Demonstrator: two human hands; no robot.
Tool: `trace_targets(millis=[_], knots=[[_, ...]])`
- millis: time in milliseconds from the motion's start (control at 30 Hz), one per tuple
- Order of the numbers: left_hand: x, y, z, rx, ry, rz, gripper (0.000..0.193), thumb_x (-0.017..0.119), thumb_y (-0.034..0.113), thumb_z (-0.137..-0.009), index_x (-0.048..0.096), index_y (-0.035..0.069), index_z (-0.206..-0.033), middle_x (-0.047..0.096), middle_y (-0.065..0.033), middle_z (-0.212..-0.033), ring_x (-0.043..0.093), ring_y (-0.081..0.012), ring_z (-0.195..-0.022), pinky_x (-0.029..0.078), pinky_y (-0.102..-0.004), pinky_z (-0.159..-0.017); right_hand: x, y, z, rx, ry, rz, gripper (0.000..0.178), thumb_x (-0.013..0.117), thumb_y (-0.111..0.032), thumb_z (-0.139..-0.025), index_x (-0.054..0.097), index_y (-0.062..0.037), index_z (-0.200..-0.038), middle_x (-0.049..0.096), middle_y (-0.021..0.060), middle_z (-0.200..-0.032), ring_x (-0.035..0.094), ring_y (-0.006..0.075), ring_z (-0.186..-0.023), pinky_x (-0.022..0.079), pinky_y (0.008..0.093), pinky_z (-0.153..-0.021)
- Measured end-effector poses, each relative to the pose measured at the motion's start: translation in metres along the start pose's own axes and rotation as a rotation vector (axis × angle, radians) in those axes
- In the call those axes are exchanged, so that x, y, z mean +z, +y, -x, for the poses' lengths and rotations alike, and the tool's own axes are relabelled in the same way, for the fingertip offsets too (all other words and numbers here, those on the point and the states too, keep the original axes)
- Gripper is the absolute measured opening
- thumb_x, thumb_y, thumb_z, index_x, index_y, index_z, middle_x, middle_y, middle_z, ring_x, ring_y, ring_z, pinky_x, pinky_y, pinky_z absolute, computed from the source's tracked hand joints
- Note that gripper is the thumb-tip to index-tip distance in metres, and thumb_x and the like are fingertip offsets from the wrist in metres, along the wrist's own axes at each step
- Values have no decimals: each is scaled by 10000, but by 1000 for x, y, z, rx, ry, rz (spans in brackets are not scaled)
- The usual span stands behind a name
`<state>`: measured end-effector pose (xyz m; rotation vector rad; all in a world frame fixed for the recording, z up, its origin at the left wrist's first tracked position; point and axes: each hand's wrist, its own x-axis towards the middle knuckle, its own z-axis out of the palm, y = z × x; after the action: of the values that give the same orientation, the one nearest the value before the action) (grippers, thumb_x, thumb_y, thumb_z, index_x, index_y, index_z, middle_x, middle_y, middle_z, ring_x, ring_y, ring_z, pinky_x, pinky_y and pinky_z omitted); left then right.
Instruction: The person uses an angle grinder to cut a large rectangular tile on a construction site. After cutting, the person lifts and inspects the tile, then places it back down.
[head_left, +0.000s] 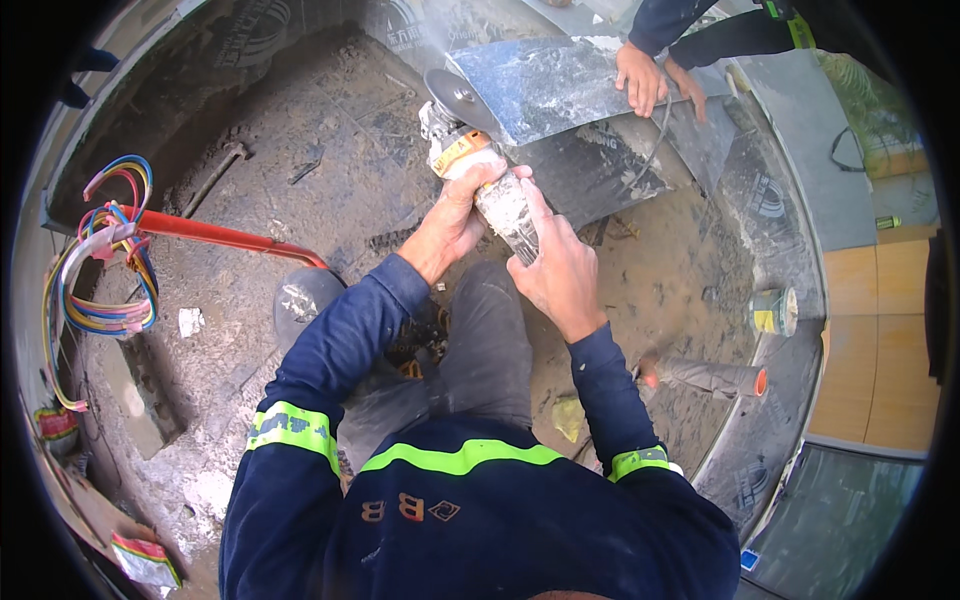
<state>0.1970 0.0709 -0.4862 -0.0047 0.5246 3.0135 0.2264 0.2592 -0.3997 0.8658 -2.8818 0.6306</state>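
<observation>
Both my hands are closed round a dusty angle grinder [508, 212] that points away from me. My left hand [452, 225] wraps its front part near the orange band, and my right hand [563, 270] grips its rear body. The grinder's round disc [462, 100] meets the left edge of a blue-grey slab [560, 88], with pale dust in the air beyond. I cannot tell how deep the disc sits in the slab. Another person's hands [640, 80] rest on the slab's right part.
Below the slab lies another dark sheet [590, 165]. At left, a red pipe [225, 235] ends near coiled coloured wires [105, 270]. A block [140, 395] sits on the muddy floor. To the right are a small bucket [775, 312] and a grey pipe [710, 377].
</observation>
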Motion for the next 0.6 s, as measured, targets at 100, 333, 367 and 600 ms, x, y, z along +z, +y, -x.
trace_targets(millis=[100,333,367,600], knots=[[-4,11,-14,12,2,-10,274,772,175,-1019,670,56,-1244,775,-214,-1290,783,-330,-1156,640,-516,-1072,7,-1,-14,-56,52,4,1114,860,-141,-772,349,-245,-1756,693,200,-1042,747,454,-902,613,562,-794],[-2,24,-25,13,-1,23,398,841,194,-977,634,50,-1286,792,-197,-1185,795,-299,-1087,668,-494,-993,11,-12,-26,7,1,66,1101,855,-171,-786,345,-279,-1756,703,218,-1070,742,483,-938,604,582,-831],[-1,26,-26,9,0,21,402,842,193,-977,630,49,-1287,789,-200,-1183,795,-301,-1084,668,-494,-994,11,-13,-27,31,-18,76,1086,843,-174,-785,360,-292,-1750,711,214,-1093,739,478,-964,601,575,-853],[7,22,-12,-19,38,-4,375,837,196,-984,641,41,-1263,790,-198,-1183,795,-295,-1070,667,-479,-994,8,-9,-15,-3,3,60,968,849,-217,-808,471,-294,-1695,683,210,-1068,745,478,-928,601,585,-812]])
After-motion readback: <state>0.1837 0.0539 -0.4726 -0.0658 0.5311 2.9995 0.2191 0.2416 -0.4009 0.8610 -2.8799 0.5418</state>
